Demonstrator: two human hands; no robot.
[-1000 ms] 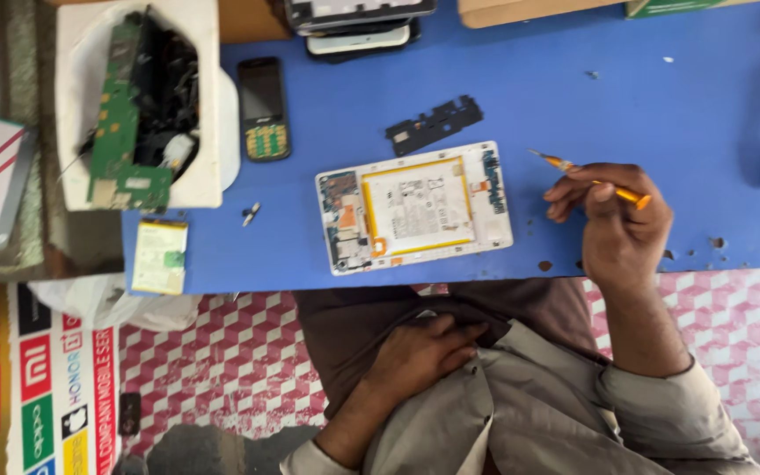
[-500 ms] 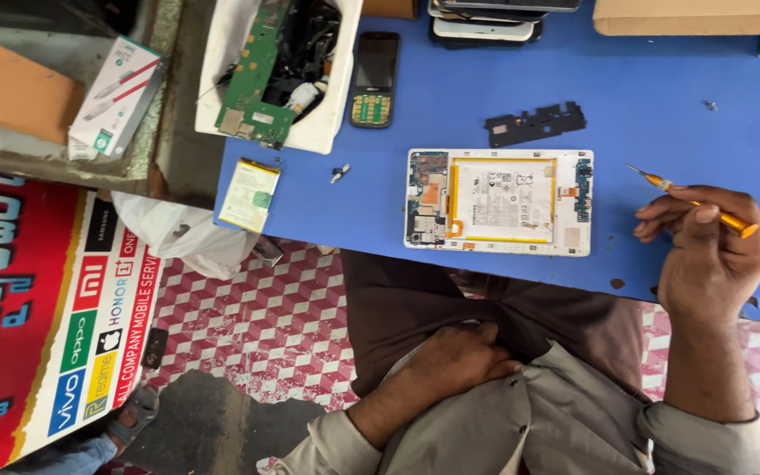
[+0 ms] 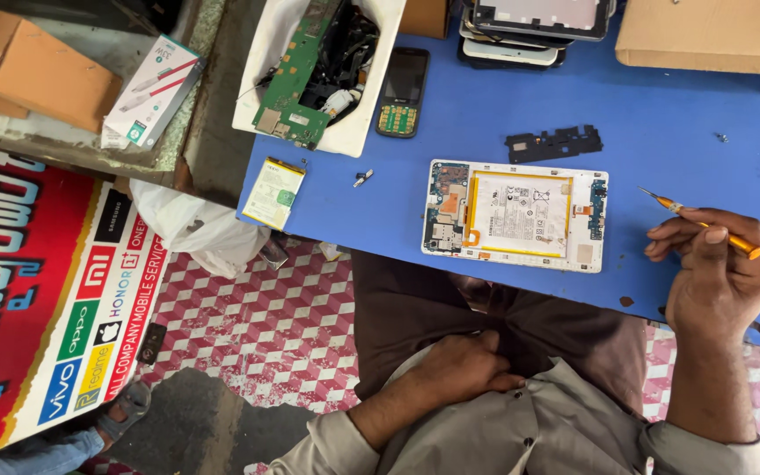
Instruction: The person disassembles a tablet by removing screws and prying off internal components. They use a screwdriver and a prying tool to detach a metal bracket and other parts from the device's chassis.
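Note:
An opened white tablet (image 3: 515, 215) lies back-up on the blue table (image 3: 485, 114), showing its battery and circuit boards. My right hand (image 3: 716, 277) rests at the table's front edge, right of the tablet, and grips a small orange-handled screwdriver (image 3: 705, 224) whose tip points up-left toward the tablet. My left hand (image 3: 464, 365) lies in my lap below the table edge, fingers curled on my trousers, holding nothing. A black plastic cover piece (image 3: 554, 143) lies just behind the tablet.
A white tray (image 3: 318, 70) with a green circuit board and cables stands at the back left, a keypad phone (image 3: 402, 91) beside it. A loose battery (image 3: 273, 192) lies on the table's left corner. Stacked devices (image 3: 534, 26) and a cardboard box (image 3: 705, 35) stand at the back.
The view has swung left, showing more of the floor and the sign. My right hand with the screwdriver and my left hand in my lap keep their places.

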